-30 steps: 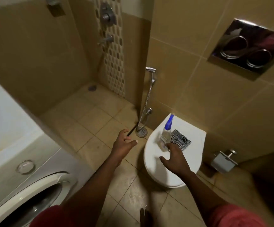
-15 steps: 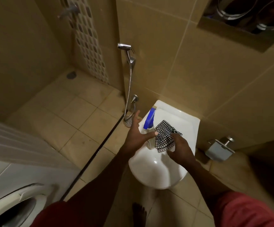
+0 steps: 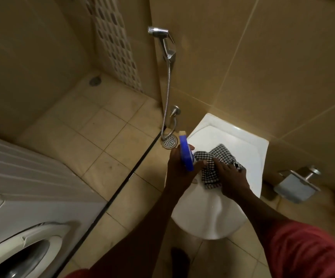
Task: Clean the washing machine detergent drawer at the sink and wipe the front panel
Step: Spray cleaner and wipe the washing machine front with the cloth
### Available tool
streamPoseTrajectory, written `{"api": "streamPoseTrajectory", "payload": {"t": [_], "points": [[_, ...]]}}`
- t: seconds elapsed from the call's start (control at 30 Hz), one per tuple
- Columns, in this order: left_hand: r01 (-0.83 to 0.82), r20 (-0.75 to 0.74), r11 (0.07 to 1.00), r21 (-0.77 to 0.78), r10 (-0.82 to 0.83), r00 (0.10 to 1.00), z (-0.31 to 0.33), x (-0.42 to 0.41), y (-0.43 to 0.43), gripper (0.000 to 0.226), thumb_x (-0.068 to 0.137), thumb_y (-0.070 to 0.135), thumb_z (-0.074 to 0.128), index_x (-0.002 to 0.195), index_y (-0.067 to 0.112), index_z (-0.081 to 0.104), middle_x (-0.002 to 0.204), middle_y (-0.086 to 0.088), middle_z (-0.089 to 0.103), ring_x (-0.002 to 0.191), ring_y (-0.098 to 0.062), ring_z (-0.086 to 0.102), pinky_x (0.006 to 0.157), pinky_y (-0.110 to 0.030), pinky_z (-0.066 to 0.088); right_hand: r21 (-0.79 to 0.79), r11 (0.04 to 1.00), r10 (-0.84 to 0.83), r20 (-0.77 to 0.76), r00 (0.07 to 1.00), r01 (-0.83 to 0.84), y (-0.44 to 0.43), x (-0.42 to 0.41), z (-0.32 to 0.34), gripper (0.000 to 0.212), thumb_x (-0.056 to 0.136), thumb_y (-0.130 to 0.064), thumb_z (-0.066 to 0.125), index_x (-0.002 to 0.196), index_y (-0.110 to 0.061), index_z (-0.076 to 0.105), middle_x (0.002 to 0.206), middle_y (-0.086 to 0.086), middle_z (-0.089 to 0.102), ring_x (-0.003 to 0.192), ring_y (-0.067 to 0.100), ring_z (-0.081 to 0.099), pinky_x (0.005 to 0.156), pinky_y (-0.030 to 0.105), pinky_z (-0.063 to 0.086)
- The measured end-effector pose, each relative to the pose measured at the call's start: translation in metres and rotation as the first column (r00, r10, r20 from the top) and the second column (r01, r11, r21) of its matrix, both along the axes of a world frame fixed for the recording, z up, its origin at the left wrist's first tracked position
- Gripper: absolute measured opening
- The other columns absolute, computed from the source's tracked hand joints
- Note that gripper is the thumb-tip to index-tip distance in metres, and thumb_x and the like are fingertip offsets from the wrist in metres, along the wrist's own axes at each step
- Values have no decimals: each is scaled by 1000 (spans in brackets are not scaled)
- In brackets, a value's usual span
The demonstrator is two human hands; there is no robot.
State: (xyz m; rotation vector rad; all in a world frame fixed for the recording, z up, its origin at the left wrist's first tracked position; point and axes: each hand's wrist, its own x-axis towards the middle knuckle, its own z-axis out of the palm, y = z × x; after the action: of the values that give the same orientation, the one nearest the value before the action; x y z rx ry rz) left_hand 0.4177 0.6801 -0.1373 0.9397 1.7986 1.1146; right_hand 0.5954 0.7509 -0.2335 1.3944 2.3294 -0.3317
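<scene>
In my judgement the job has barely begun: supplies are being picked up, with no wiping or rinsing yet. Lower left stands one washer (image 3: 22,197); its drawer is out of view. At centre, the left hand (image 3: 179,167) wraps one blue-topped bottle (image 3: 186,155). The right hand (image 3: 230,177) pinches one checked cloth (image 3: 212,165), perhaps touching the one white lid (image 3: 206,217). Upper centre hangs one sprayer (image 3: 160,34).

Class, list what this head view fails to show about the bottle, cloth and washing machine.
Head view:
spray bottle: body hidden by the left hand; only its blue top shows.
checked cloth: partly under the right hand.
washing machine: left and bottom edges cut off most of its front.
</scene>
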Motion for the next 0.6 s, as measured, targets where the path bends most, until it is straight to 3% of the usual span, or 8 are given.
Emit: {"api": "streamPoseTrajectory", "payload": {"t": [0.07,0.13,0.2,0.23,0.33,0.4,0.5,0.6], "points": [[-69,88,997,-40,72,993,-2,-8,-4,75,65,40,76,127,8,50,110,-20,61,100,-33,62,90,-52,55,48,995,-83,-55,995,86,0,-7,-3,69,81,-29,56,144,-21,29,133,1,55,117,26,53,95,46,33],[-122,175,989,-88,136,975,-1,-15,-9,78,68,22,78,136,11,41,118,-22,57,104,-32,60,91,-48,55,95,976,-182,-136,974,195,0,-16,-2,33,83,-40,49,111,-24,51,100,-3,67,96,26,62,85,41,31],[-152,131,986,-69,160,978,1,-20,-15,68,71,2,74,129,8,39,111,-24,52,93,-28,56,80,-37,55,-36,927,-368,-271,889,373,-2,-22,6,34,84,-52,44,87,-20,55,82,-2,65,87,26,63,81,38,33],[-170,98,984,-46,174,980,3,-24,-18,63,71,-3,72,124,10,39,106,-21,51,88,-25,54,75,-34,53,-166,871,-489,-383,784,463,-2,-25,12,40,82,-55,44,80,-17,57,76,0,65,84,26,63,78,36,37],[-264,24,964,21,263,964,13,-38,-28,66,75,0,71,128,20,38,97,-5,55,84,-27,58,75,-40,56,-474,680,-727,-539,426,560,-3,-33,32,35,88,-45,53,81,-13,66,83,8,70,86,26,63,80,36,47],[-314,-10,947,70,315,949,22,-47,-34,67,79,2,69,134,25,38,91,4,58,78,-25,61,72,-39,58,-584,604,-794,-502,344,542,-4,-42,42,24,86,-41,58,85,-19,67,89,4,71,90,25,65,87,40,52],[-352,-14,927,131,357,934,41,-58,-47,63,80,-2,66,119,42,44,86,13,59,71,-5,56,68,-22,54,-739,484,-870,-465,166,469,-5,-59,50,38,71,-48,61,99,-24,70,98,3,74,94,27,69,88,50,55],[-353,-65,922,159,367,928,48,-71,-67,53,81,-6,64,100,42,52,80,11,61,64,0,55,66,-18,49,-897,344,-933,-359,-3,278,-13,-91,81,36,85,-27,49,111,-10,67,106,16,70,95,35,67,81,45,57]]}}
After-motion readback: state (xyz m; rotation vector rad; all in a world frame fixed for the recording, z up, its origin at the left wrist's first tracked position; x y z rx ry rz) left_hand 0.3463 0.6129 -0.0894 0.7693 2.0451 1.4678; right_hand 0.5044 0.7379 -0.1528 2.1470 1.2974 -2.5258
